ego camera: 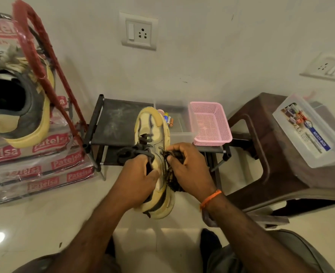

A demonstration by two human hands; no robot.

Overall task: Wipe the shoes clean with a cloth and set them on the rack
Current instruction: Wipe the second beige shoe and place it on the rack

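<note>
A cream and yellow sneaker [153,131] with dark laces is held in the air at centre, toe pointing away from me. My left hand [139,174] grips it by the opening near the laces. My right hand [188,166] holds a dark crumpled cloth [173,181] against the shoe's right side. Below and behind the shoe stands a low black shoe rack [117,123] with a dusty top shelf. The second sneaker [19,107], same colours, sits at the left on a stack of packaged goods.
A pink plastic basket [210,123] and a clear tray [179,125] with small items sit on the rack's right part. A brown plastic stool [277,150] carrying a clear lidded box [310,131] stands at the right. A red frame [44,67] leans at the left. The wall is close behind.
</note>
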